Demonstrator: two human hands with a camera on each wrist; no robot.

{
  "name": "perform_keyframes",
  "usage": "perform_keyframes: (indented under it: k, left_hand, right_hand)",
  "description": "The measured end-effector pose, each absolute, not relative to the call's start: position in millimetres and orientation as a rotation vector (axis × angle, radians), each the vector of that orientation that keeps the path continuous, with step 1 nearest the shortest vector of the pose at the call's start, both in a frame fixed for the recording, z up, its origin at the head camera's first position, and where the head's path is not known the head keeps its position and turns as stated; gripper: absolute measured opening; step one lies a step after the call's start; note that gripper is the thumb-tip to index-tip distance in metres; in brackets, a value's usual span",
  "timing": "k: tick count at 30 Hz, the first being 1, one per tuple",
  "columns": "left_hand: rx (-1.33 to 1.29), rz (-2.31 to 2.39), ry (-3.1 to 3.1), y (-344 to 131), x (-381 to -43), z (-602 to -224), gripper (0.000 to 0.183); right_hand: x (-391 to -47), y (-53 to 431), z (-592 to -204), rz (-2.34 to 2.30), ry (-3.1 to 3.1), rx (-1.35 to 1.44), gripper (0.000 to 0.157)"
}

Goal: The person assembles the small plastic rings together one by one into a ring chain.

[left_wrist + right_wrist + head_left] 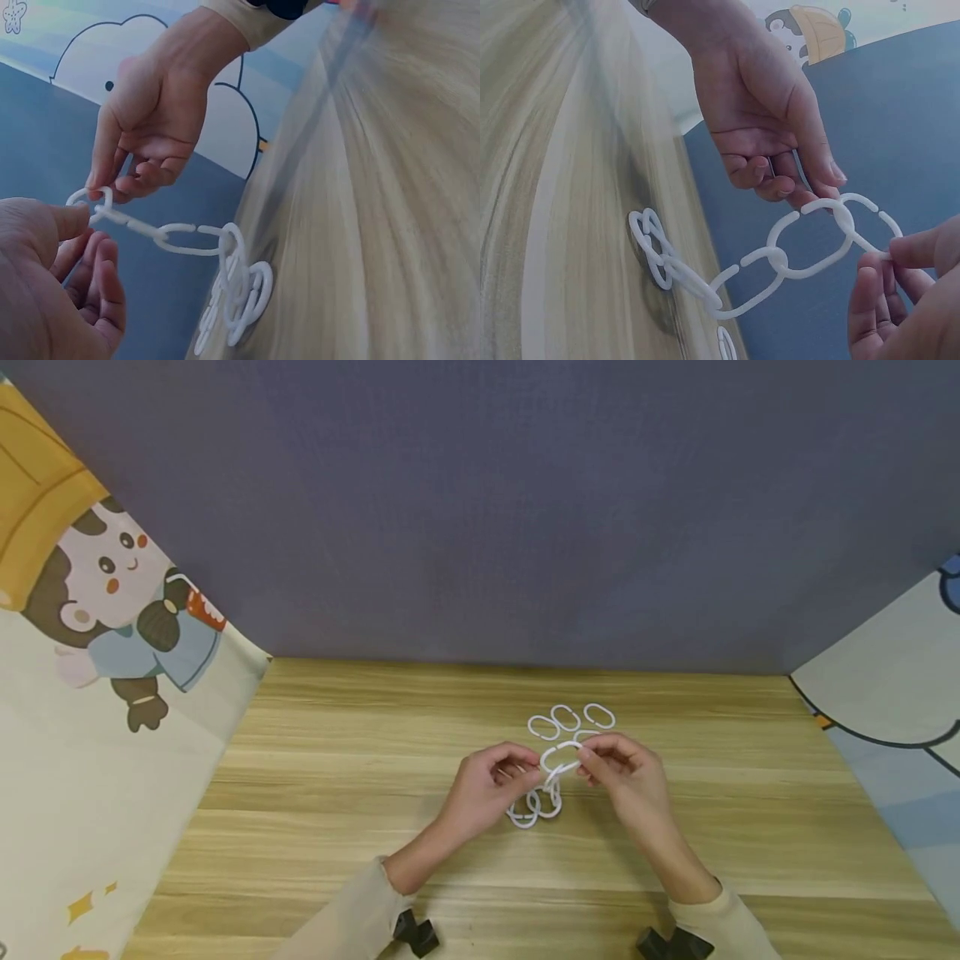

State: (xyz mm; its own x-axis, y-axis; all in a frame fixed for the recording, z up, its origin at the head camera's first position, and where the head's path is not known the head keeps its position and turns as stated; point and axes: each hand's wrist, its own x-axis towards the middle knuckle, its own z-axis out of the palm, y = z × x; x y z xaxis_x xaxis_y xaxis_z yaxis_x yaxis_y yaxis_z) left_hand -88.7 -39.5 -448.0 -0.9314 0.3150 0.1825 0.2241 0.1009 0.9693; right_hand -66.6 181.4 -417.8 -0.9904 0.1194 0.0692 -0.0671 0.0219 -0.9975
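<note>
Fingers of my right hand [626, 781] pinch the white end link [868, 241], thumb and forefinger nipped together on its outer curve. With my left hand [491, 785] I have the second link [817, 268] by its rim, between thumb and forefinger, my remaining fingers loosely curled. These two ovals are threaded through each other, held up off the worktop [337, 752], and each shows a narrow slit in its rim. From the second link the white chain [750, 305] slopes down towards me, its lower part resting in a small overlapping heap just right of my left hand, about midway between the worktop's left and right edges. Beyond my hands, nearer the far edge, lie more white ovals: a pair [553, 724] that seem to touch, a single link [613, 720] just to their right, and another link [585, 732] partly hidden by my right hand. A dark blue wall [525, 510] rises at the far edge; beside the left edge stands a panel printed with a cartoon figure [123, 585].
</note>
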Motion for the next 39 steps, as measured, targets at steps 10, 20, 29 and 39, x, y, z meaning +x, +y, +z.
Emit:
perform_keyframes:
  k: [10,20,29,39]
  left_hand:
    - [0.471,2.031,2.265,-39,-89,-448,0.012]
    - [0.432,2.101,2.274,-40,-88,-449,0.01]
    - [0.429,2.13,2.254,-41,-88,-453,0.006]
    - [0.403,2.176,2.167,-41,-88,-456,0.006]
  right_hand:
    - [-66,182,-421,2.105,-2.21,-0.054,0.018]
    - [-64,191,-426,2.047,-2.411,0.039,0.019]
    - [-67,200,-434,2.084,-2.389,0.084,0.025]
    - [-80,220,-439,2.083,-2.327,-0.122,0.015]
